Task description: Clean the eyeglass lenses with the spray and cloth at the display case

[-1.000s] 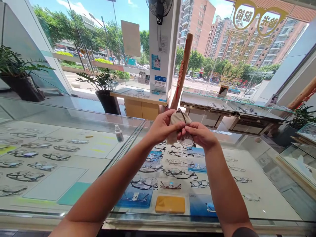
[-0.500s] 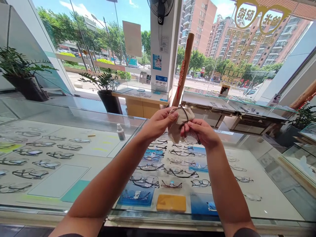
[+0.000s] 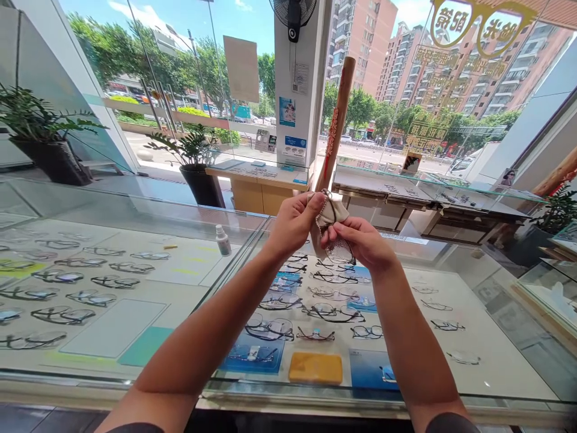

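Note:
Above the glass counter, my left hand is closed, its thumb pressing on a beige cleaning cloth with a zigzag edge. The cloth is folded around part of a pair of eyeglasses, and a dark, thin piece of the frame curves across it. My right hand pinches the eyeglasses from the right, its fingertips against the cloth. One lens, speckled with droplets, shows below the right fingers. The other lens is hidden by cloth and fingers.
Rows of eyeglasses lie in the glass display counter beneath my arms. A small spray bottle stands on the counter left of my hands. A yellow case lies near the front. A wooden post rises behind my hands.
Both hands, with the cloth and eyeglasses, have shifted slightly left. The cloth is more bunched, and my left thumb has moved up over it.

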### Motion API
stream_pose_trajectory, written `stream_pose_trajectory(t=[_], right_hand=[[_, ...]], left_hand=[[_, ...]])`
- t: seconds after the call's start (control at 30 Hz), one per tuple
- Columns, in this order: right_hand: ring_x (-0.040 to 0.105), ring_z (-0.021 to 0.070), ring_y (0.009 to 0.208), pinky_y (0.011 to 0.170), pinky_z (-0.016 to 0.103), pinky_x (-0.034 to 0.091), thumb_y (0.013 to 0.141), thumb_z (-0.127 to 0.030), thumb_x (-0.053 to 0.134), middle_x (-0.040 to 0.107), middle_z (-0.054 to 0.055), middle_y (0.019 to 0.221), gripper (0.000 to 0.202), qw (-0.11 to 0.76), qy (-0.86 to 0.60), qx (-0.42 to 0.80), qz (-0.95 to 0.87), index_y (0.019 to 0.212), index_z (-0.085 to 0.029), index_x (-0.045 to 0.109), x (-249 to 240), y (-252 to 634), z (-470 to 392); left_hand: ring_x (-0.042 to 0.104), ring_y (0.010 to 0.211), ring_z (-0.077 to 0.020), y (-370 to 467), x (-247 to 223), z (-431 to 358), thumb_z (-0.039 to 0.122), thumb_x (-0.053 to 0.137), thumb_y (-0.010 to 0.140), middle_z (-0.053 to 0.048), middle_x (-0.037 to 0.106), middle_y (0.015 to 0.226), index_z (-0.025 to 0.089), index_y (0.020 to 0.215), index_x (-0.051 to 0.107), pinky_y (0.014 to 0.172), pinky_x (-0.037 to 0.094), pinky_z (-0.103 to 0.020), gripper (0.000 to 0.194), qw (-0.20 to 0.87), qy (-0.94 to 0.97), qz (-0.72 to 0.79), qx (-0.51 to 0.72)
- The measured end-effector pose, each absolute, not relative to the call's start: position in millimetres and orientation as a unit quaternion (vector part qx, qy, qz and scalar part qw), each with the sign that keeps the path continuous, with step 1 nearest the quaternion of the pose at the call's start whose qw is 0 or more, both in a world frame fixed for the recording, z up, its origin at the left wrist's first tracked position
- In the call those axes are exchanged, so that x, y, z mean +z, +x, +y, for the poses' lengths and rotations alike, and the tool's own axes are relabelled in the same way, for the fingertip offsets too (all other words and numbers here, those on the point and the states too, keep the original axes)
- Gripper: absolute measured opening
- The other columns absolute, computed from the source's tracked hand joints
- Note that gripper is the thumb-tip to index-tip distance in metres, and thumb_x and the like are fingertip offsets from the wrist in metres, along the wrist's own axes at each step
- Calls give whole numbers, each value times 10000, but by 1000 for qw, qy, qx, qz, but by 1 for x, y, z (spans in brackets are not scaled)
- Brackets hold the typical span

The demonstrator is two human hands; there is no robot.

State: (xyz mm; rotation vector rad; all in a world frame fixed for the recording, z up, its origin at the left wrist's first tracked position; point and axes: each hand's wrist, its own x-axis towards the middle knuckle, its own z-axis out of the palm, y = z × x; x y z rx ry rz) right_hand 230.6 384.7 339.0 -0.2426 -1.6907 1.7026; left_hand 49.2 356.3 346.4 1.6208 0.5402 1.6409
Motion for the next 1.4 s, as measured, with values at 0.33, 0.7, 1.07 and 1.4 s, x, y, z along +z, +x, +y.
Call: stream_pose_trajectory(t=[0.33,0.7,1.07,1.4], right_hand=[[733,187,824,801,326,622,853,-574,892,786,61,876,414,368,-115,664,-641,786,-202,724,337,237,392],[731,183,884,824,311,601,901,-591,857,782,64,906,429,333,-96,659,-668,800,-194,730,333,229,388],[728,190,866,839,331,604,919,-548,842,783,54,915,362,379,-88,633,-669,808,-214,757,341,245,392],[672,233,1138,981,364,570,1004,-469,759,741,69,1124,228,499,-112,520,-684,896,-276,815,358,272,379]], left_hand=[[732,642,-148,40,352,357,323,975,779,-49,793,812,149,977,713,641,610,-245,372,447,656,187,579],[575,372,-110,57,350,344,554,820,929,34,628,541,194,772,603,346,406,-199,449,352,603,246,672],[666,696,-150,43,346,367,621,807,916,-56,761,805,139,939,795,700,552,-273,482,417,611,222,635],[690,776,-151,39,346,367,611,815,916,-74,792,889,137,1057,830,749,539,-266,495,451,595,240,620]])
